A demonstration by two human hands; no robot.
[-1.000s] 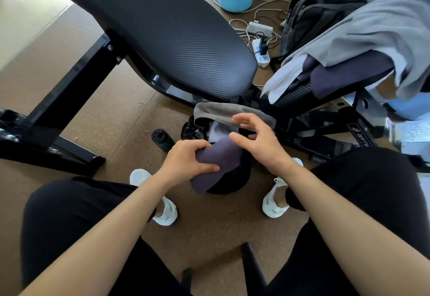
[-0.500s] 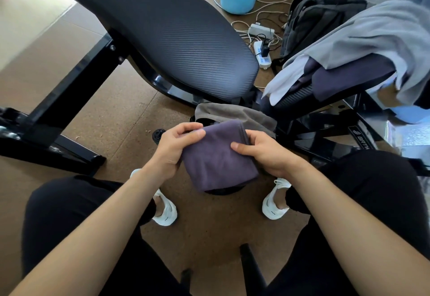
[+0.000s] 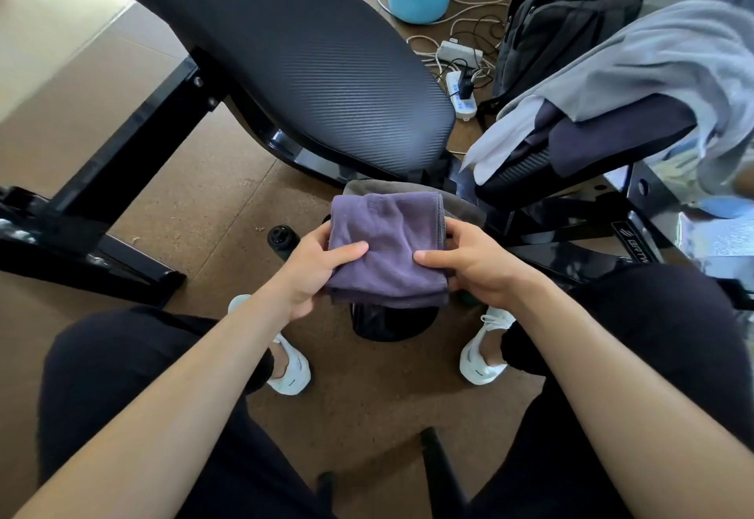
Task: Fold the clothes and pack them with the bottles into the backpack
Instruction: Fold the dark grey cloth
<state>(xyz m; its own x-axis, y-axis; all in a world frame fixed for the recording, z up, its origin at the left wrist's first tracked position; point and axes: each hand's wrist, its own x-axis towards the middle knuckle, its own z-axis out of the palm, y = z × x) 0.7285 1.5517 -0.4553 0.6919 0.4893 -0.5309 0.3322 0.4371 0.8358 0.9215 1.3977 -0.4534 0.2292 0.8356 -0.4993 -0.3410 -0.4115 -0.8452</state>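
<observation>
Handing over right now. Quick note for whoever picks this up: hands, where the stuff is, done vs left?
Left hand: grips the left edge of the folded purple cloth, thumb on top.
Right hand: grips its right edge.
The cloth is held over the black backpack, which is on the floor. A grey garment lies at the bag's far side; I can't tell whether it is inside. The dark bottle is on the floor left of the bag.
Done: purple cloth folded.
Left: put it in the bag, fold the clothes heap on the bench pad to the right, pack the bottle.
</observation>
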